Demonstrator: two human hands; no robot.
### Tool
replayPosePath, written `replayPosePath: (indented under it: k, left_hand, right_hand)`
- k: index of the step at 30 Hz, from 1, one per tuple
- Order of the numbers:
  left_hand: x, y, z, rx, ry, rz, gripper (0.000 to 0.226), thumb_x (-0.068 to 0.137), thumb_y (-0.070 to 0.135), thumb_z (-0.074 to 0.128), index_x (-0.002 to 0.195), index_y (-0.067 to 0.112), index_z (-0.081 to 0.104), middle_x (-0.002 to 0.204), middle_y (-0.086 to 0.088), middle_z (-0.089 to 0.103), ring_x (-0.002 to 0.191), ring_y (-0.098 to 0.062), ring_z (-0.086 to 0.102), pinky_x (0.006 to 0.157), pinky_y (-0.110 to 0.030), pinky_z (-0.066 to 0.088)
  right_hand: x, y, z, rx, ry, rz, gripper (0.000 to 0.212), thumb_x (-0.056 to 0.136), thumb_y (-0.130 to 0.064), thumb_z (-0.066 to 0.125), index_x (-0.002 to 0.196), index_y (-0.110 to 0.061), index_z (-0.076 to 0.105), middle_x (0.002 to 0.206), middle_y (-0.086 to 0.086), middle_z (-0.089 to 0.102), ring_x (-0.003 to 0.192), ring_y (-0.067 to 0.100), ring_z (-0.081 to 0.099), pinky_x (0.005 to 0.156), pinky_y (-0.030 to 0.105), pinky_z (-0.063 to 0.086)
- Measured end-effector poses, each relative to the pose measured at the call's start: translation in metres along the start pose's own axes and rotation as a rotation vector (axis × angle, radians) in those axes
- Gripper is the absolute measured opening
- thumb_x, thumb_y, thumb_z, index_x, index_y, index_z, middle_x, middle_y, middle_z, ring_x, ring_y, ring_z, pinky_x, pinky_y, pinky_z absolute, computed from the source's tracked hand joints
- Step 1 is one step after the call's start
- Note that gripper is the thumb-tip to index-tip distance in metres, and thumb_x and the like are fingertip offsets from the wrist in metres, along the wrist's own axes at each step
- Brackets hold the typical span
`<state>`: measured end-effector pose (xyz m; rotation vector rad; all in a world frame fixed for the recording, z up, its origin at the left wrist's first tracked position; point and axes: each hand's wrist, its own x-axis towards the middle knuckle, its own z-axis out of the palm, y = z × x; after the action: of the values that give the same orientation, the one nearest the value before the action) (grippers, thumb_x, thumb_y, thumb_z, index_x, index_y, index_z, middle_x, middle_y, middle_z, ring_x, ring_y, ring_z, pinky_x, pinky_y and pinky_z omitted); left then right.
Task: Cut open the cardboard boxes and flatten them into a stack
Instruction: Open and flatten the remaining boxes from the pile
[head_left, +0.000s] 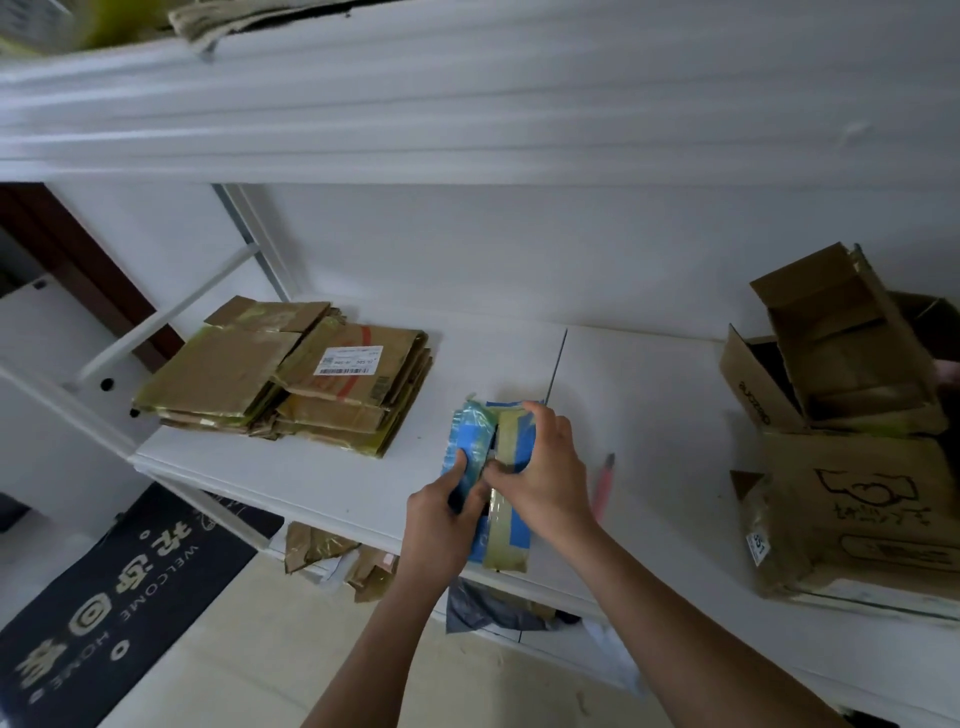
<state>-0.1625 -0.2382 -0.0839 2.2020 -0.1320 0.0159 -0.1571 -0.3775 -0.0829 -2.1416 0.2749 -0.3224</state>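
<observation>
A small blue box (475, 436) wrapped in clear and tan tape lies on the white shelf (343, 483), near its front edge. My left hand (441, 525) grips the box's left side, with fingers curled into the slit along its top. My right hand (540, 478) holds the right side, thumb at the slit and fingers over the far end. A pink box cutter (602, 486) lies on the shelf just right of my right hand. A stack of flattened cardboard boxes (291, 379) sits at the back left of the shelf.
Several brown cardboard boxes (852, 441), some open, are piled at the right end of the shelf. Cardboard scraps (332, 558) and a grey bag lie on the level below. A dark welcome mat (119, 597) covers the floor at lower left. Another shelf runs overhead.
</observation>
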Motion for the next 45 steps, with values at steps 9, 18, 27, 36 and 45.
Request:
replayPosePath:
  k: [9, 18, 27, 36, 45]
  left_hand:
    - [-0.005, -0.001, 0.004, 0.021, -0.029, -0.014, 0.057, 0.09, 0.024, 0.07, 0.142, 0.013, 0.049, 0.07, 0.01, 0.059, 0.06, 0.013, 0.057, 0.052, -0.006, 0.042]
    - [-0.007, -0.005, -0.003, -0.063, 0.022, -0.052, 0.062, 0.083, 0.022, 0.077, 0.14, 0.023, 0.052, 0.109, 0.009, 0.064, 0.079, 0.007, 0.061, 0.057, -0.007, 0.05]
    - [0.001, 0.008, 0.002, 0.043, -0.07, 0.149, 0.038, 0.098, 0.011, 0.057, 0.136, 0.009, 0.057, 0.097, -0.002, 0.068, 0.071, 0.003, 0.059, 0.061, -0.005, 0.044]
    - [0.008, 0.025, 0.001, 0.018, -0.073, 0.226, 0.045, 0.084, -0.011, 0.063, 0.121, 0.014, 0.069, 0.129, 0.003, 0.063, 0.119, -0.013, 0.058, 0.104, -0.024, 0.046]
    - [0.013, 0.005, 0.016, 0.333, -0.228, 0.209, 0.065, 0.081, -0.005, 0.058, 0.14, 0.021, 0.05, 0.153, -0.006, 0.038, 0.145, -0.018, 0.026, 0.117, -0.024, -0.007]
  right_hand:
    - [0.008, 0.004, -0.028, 0.148, -0.193, 0.117, 0.062, 0.077, -0.024, 0.067, 0.131, -0.035, 0.039, 0.112, -0.008, 0.04, 0.087, -0.008, 0.049, 0.063, 0.008, 0.036]
    - [-0.012, 0.026, -0.05, 0.404, -0.17, 0.059, 0.058, 0.084, 0.003, 0.058, 0.114, -0.046, 0.057, 0.102, -0.02, 0.064, 0.047, 0.009, 0.045, 0.048, 0.019, 0.04]
    - [-0.013, 0.048, -0.077, 0.24, -0.121, 0.019, 0.057, 0.08, 0.001, 0.074, 0.109, -0.041, 0.051, 0.119, -0.017, 0.054, 0.105, -0.007, 0.054, 0.092, 0.03, 0.05]
    - [-0.01, 0.044, -0.086, 0.137, -0.153, 0.087, 0.04, 0.073, -0.009, 0.084, 0.107, -0.018, 0.065, 0.113, -0.002, 0.065, 0.083, 0.006, 0.058, 0.072, 0.011, 0.042]
    - [-0.035, 0.076, -0.05, 0.352, -0.298, 0.227, 0.022, 0.081, -0.014, 0.078, 0.094, -0.026, 0.066, 0.102, -0.005, 0.068, 0.084, 0.01, 0.066, 0.067, 0.019, 0.051]
